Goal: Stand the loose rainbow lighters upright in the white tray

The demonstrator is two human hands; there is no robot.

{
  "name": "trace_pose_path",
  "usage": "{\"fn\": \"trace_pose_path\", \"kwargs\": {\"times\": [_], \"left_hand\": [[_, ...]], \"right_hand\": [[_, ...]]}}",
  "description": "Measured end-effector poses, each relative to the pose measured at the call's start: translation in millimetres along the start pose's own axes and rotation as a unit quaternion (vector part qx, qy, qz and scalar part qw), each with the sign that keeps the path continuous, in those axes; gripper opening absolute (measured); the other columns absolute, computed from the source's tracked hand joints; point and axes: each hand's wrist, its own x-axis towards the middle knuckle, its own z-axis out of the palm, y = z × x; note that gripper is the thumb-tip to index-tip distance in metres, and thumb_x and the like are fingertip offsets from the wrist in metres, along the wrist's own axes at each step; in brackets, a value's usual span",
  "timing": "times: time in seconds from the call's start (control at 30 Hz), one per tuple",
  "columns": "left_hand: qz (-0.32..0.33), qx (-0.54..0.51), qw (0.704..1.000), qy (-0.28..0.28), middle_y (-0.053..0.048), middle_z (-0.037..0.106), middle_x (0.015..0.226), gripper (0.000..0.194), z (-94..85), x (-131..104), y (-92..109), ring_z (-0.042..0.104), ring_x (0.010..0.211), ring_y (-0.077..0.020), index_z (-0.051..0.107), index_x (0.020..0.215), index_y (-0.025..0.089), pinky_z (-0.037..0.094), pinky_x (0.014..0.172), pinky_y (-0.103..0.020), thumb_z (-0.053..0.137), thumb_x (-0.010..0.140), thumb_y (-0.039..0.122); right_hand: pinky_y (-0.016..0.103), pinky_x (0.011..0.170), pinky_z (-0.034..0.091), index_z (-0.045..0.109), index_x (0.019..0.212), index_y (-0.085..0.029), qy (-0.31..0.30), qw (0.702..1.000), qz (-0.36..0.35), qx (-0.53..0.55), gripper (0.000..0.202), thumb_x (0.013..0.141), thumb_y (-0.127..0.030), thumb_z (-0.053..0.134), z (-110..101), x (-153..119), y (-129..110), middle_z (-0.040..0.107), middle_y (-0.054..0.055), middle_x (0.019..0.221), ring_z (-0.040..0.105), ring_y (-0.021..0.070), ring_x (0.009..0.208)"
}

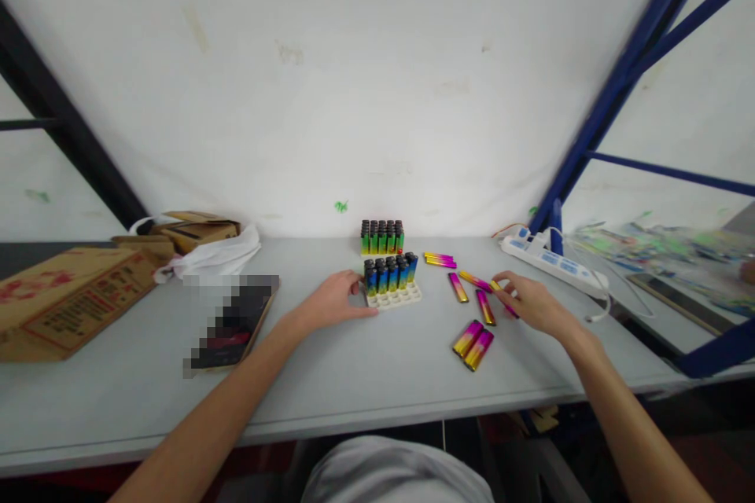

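My left hand (pixel 339 300) grips the left end of a white slotted tray (pixel 406 299), its thumb along the front corner and its fingers by the side. Blue-and-yellow lighters (pixel 386 277) with black tops stand upright in the tray's back rows; the front slots show bare. My right hand (pixel 524 299) is closed at the fingertips on a magenta-and-yellow lighter body (pixel 504 300), low over the table. Several similar pieces lie flat nearby, among them a single lighter body (pixel 485 306) and a side-by-side pair (pixel 473 344). Their ends are too small to make out.
Green lighters (pixel 382 237) stand in a second tray against the wall. More magenta pieces (pixel 440 259) lie right of it. A white power strip (pixel 554 263) is at the right, a cardboard box (pixel 76 299) and a partly blurred dark object (pixel 239 322) at the left.
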Motion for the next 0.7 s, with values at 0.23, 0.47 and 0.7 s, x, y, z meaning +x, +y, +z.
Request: {"fn": "trace_pose_path", "kwargs": {"times": [0.23,0.47,0.7], "left_hand": [[0.005,0.012,1.000,-0.007,-0.004,0.064,0.083,0.055,1.2,0.2,-1.4,0.058,0.075,-0.0220,0.063,0.085,0.017,0.042,0.067,-0.030,0.070,0.066,0.069],[0.012,0.016,1.000,-0.006,-0.004,0.063,0.083,0.057,2.4,0.1,-2.8,0.058,0.075,-0.0210,0.061,0.084,0.017,0.042,0.068,-0.030,0.068,0.067,0.071],[0.014,0.004,1.000,-0.003,-0.003,0.063,0.081,0.057,2.6,0.8,-1.4,0.056,0.074,-0.0205,0.064,0.086,0.017,0.042,0.067,-0.030,0.071,0.065,0.069]], "right_hand": [[0.028,0.054,0.046,0.069,0.117,-0.019,0.046,0.974,-0.095,0.203,0.045,0.087,-0.052,0.060,-6.3,28.1,-58.5,0.072,0.007,0.092,0.059,0.0138,0.055],[0.027,0.067,0.046,0.069,0.084,-0.018,-0.014,0.890,-0.102,0.445,0.038,0.063,-0.045,0.085,12.4,69.1,-116.4,0.067,0.003,0.083,0.060,0.0147,0.075],[0.025,0.057,0.037,0.067,0.096,-0.017,-0.046,0.820,-0.123,0.558,0.043,0.080,-0.057,0.071,36.5,74.5,-124.3,0.048,-0.004,0.067,0.041,0.0098,0.059]]}}
